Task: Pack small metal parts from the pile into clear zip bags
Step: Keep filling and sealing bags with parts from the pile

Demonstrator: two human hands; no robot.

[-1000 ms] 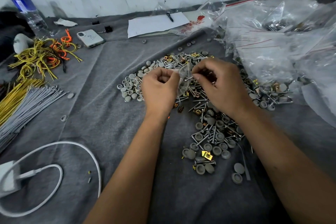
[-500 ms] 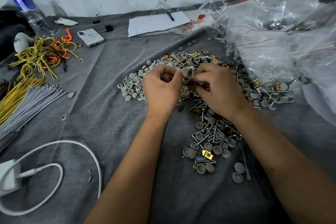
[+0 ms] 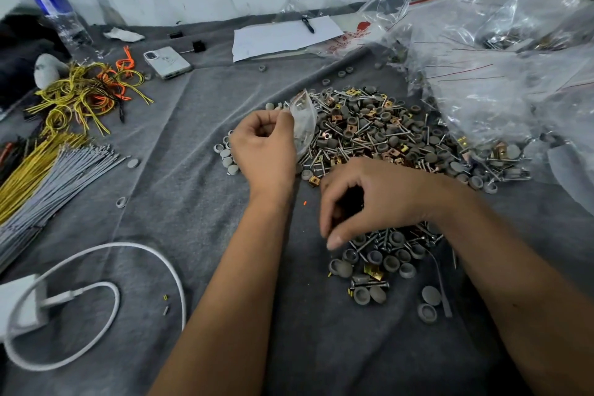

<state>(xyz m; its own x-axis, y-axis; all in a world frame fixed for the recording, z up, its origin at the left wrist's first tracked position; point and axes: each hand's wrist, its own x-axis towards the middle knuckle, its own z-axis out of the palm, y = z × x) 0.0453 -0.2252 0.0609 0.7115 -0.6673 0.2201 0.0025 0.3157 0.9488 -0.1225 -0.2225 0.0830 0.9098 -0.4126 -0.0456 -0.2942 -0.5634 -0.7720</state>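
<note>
A pile of small metal parts (image 3: 379, 135), screws, grey caps and brass clips, lies on the grey cloth (image 3: 193, 202), with a smaller heap (image 3: 379, 254) nearer to me. My left hand (image 3: 263, 148) pinches a small clear zip bag (image 3: 303, 124) by its edge at the pile's left side; a few parts show inside it. My right hand (image 3: 363, 199) hovers over the near heap with curled fingers, its fingertips pointing down at the parts. Whether it holds anything in its shadowed palm is hidden.
Clear bags (image 3: 501, 74), some filled, are heaped at the right. A paper sheet with a pen (image 3: 286, 35), a phone (image 3: 167, 62) and a water bottle (image 3: 61, 19) lie at the back. Yellow and grey wires (image 3: 48, 164) and a white charger cable (image 3: 106, 296) lie at the left.
My right hand has left the bag and dropped toward me, over the near heap. My left hand keeps the bag and has shifted slightly left.
</note>
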